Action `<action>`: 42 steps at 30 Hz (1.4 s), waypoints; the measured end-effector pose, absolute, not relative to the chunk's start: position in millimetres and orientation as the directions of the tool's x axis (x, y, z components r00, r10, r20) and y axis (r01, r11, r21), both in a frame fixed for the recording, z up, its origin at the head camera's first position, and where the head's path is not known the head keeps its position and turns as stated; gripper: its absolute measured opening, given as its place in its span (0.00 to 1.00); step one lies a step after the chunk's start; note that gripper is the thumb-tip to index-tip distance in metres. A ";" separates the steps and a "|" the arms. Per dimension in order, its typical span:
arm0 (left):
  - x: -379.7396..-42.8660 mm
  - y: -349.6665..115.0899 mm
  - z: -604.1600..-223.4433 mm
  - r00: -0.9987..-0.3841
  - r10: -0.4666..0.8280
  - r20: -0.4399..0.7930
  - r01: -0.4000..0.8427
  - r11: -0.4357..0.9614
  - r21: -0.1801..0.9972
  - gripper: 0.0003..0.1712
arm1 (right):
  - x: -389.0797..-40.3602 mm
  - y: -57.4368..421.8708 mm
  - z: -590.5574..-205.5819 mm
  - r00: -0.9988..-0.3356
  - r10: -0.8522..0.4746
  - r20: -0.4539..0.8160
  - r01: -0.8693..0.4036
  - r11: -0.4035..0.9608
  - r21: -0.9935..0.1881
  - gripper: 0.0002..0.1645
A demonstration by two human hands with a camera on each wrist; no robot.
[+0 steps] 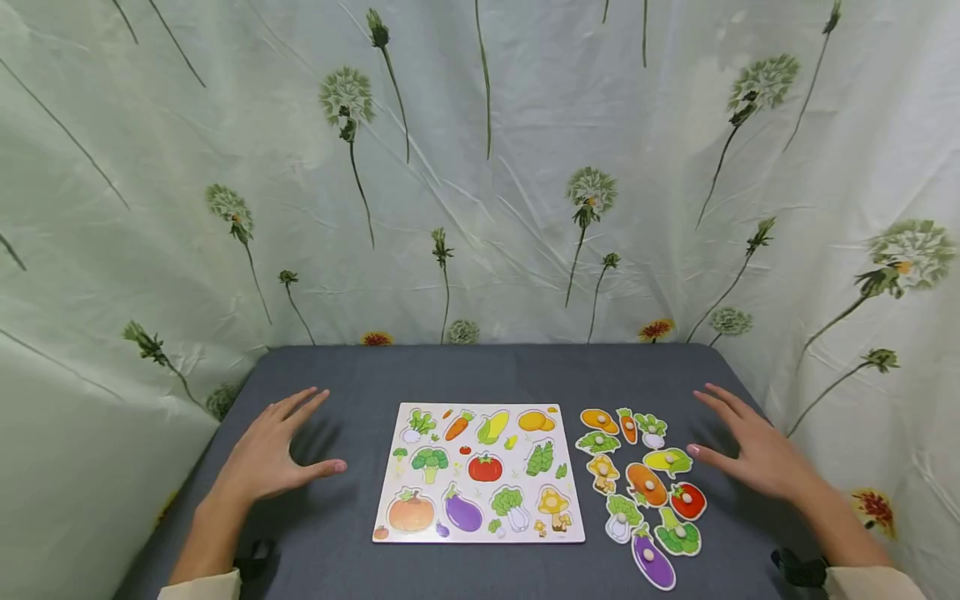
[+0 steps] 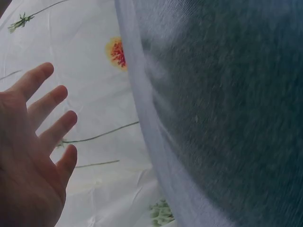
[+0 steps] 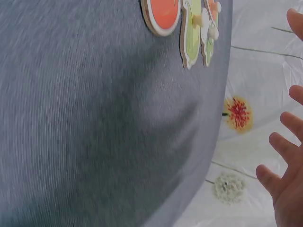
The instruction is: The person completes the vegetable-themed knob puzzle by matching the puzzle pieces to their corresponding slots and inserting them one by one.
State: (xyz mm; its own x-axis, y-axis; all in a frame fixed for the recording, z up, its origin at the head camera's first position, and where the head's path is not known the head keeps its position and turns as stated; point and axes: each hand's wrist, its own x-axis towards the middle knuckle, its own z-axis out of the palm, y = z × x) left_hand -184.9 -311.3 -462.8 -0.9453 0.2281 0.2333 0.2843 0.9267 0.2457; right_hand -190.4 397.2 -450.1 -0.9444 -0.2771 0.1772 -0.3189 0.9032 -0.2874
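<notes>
A white wooden puzzle board (image 1: 457,481) with printed vegetable shapes lies mid-table in the head view. Right of it is a loose group of knobbed pieces, among them an eggplant piece (image 1: 660,573), a tomato piece (image 1: 697,502), a broccoli piece (image 1: 678,542) and a corn piece (image 1: 660,461). My left hand (image 1: 262,454) hovers left of the board, fingers spread and nothing held. On the other side, my right hand (image 1: 761,454) hovers just right of the pieces, nearest the corn and tomato pieces, also holding nothing. Each wrist view shows its own hand with parted fingers.
A dark grey cloth covers the table (image 1: 480,375). Behind and beside it hangs a pale curtain (image 1: 480,200) printed with dandelions. Both hands cast shadows on the cloth. Dark straps are partly visible near both wrists.
</notes>
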 end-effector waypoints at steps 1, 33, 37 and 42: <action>-185.1 -309.9 -464.0 -0.945 0.229 0.231 0.285 0.926 0.248 0.66 | -192.0 395.3 -451.8 -0.944 -0.277 0.179 -0.320 0.902 -0.291 0.55; -194.8 -259.2 -491.5 -0.928 0.371 0.038 0.360 0.865 0.351 0.61 | -229.8 366.1 -504.8 -0.922 -0.317 0.222 -0.382 0.834 -0.399 0.24; -195.0 -254.8 -491.5 -0.921 0.389 0.020 0.371 0.861 0.348 0.61 | -230.5 363.4 -505.7 -0.933 -0.297 0.204 -0.357 0.843 -0.402 0.16; -195.7 -254.8 -493.8 -0.921 0.390 -0.016 0.358 0.862 0.359 0.61 | -233.5 359.1 -506.3 -0.943 -0.274 0.187 -0.328 0.851 -0.410 0.10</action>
